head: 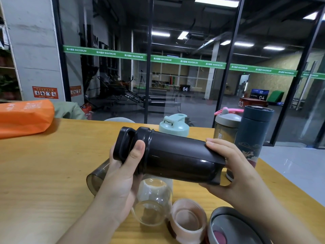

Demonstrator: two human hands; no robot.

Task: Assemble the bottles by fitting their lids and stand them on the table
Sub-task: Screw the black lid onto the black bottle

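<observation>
I hold a dark brown bottle point(177, 155) sideways above the wooden table point(44, 173). My left hand point(123, 176) grips its black lid point(125, 144) at the neck end, thumb across the lid. My right hand point(233, 171) cups the bottle's base. Under the bottle lie a clear glass bottle point(153, 203) and a smoky grey bottle point(96, 178), both on their sides. A pink lid point(187, 220) and a grey lid point(232, 228) lie open side up at the near edge.
Three capped bottles stand at the back right: a mint-lidded bottle point(174, 126), a grey shaker with a pink loop point(226, 124) and a dark blue flask point(251, 138). An orange bag point(24, 117) lies at the far left. A glass wall runs behind the table.
</observation>
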